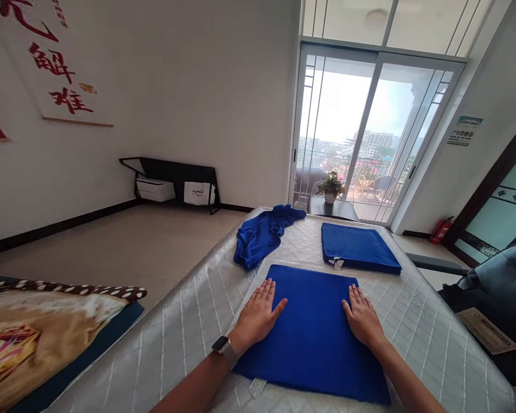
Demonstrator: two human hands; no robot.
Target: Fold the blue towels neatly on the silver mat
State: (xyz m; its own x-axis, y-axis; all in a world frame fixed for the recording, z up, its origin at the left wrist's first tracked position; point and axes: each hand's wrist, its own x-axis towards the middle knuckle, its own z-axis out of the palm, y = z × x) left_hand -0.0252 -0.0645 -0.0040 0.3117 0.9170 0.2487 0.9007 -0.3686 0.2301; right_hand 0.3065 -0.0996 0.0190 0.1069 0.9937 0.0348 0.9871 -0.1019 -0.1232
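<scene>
A folded blue towel (313,332) lies flat on the grey quilted mattress (184,338) right in front of me. My left hand (258,315) rests flat on the towel's left edge, fingers stretched out, a watch on the wrist. My right hand (361,318) lies flat on the towel's right side, fingers stretched out too. Neither hand holds anything. Farther back to the right sits a second folded blue towel (359,246) with a white tag. A crumpled blue towel (262,232) is heaped at the back left of the mattress.
A patterned blanket (38,338) lies at the lower left. Beyond the mattress stand a small dark table with a potted plant (331,186) and glass balcony doors (365,132). A low black shelf (176,183) holds boxes. A red fire extinguisher (441,230) stands at the right wall.
</scene>
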